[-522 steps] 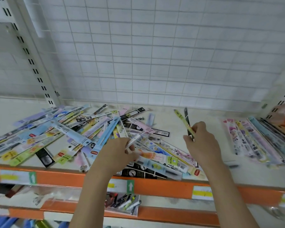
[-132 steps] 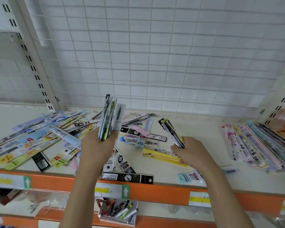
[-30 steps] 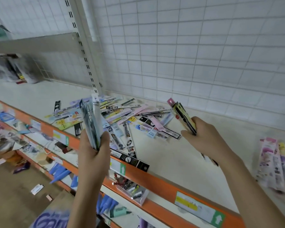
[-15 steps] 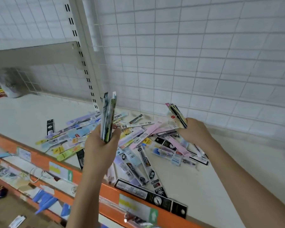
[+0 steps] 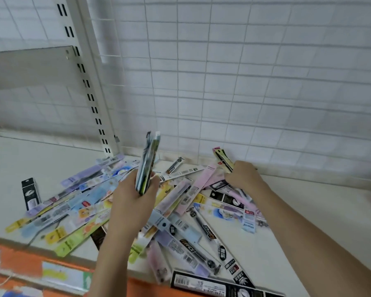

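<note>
Spreading below both sets of fingers on the cream shelf board (image 5: 313,221) lies a loose heap of long, flat, colourful plastic pen packets (image 5: 180,213). Left hand (image 5: 133,202) curls round an upright thick bundle of packets (image 5: 147,161); right hand (image 5: 243,179) pinches a thinner black-and-yellow bundle (image 5: 223,160). Light, slick, bendy: probably best gripped mid-length, squeezed flat.
</note>
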Motion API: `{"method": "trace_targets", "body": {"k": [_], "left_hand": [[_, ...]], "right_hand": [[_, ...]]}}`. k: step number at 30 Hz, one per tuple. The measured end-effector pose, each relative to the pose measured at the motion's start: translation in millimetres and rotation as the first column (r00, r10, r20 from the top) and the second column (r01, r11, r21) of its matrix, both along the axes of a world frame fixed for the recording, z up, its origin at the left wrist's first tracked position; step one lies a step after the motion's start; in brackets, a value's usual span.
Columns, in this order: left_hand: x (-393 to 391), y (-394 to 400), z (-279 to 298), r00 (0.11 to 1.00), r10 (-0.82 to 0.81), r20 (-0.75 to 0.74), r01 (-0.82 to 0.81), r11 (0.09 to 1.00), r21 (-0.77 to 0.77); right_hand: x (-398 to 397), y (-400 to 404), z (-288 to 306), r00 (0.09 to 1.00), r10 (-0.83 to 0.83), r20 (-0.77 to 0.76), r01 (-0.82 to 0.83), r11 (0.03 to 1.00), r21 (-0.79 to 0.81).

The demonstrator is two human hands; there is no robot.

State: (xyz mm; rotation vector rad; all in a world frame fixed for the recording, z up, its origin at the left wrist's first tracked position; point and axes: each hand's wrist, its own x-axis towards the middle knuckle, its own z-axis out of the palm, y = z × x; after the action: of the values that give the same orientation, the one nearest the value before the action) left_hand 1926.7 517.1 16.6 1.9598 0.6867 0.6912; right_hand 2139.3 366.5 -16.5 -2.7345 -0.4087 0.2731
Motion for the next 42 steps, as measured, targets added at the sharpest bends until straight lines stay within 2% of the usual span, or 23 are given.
{"method": "trace_targets", "body": {"k": [5,12,20,25,29,34,37,39,42], "left_hand": [[8.0,10.0,-9.3,0.993,-0.065,-0.095,0.072,0.995,0.075],[17.2,13.8,-24.0,0.936,-0.102,-0.338,0.180,0.961,0.210],[47.6,-4.9,-19.9,0.875,-0.177,-0.450,0.326,0.904,0.278],[81.5,-23.3,-19.8,0.812,-0.214,-0.544,0.409,0.873,0.267],[95.2,-31.9,-27.3,0.761,-0.147,-0.632,0.420,0.854,0.306],[92.1,-33.8,-9.5,0.780,-0.205,-0.591,0.417,0.875,0.247],[82.7,-34.6,11.8,0.827,-0.227,-0.515,0.375,0.905,0.202],[74.4,-39.6,23.7,0.883,-0.254,-0.395,0.340,0.926,0.166],[63.2,-59.0,34.4,0.943,-0.296,-0.151,0.306,0.951,0.047]], "right_hand": [[-9.5,-4.0,16.7,0.998,0.006,-0.058,-0.007,1.000,-0.011],[-34.3,-37.8,35.1,0.983,-0.098,-0.153,0.122,0.980,0.155],[-67.7,-74.4,23.2,0.964,-0.212,-0.162,0.261,0.879,0.398],[-89.6,-87.8,34.2,0.971,-0.239,-0.008,0.213,0.851,0.480],[-102.7,-94.8,41.6,0.960,-0.281,0.017,0.230,0.817,0.528],[-102.7,-115.1,47.5,0.959,-0.276,0.061,0.201,0.819,0.537],[-97.9,-129.4,53.5,0.951,-0.293,0.098,0.182,0.786,0.592],[-91.1,-139.8,55.4,0.920,-0.335,0.202,0.144,0.770,0.622],[-78.5,-153.2,53.9,0.813,-0.441,0.380,0.113,0.760,0.640]]}}
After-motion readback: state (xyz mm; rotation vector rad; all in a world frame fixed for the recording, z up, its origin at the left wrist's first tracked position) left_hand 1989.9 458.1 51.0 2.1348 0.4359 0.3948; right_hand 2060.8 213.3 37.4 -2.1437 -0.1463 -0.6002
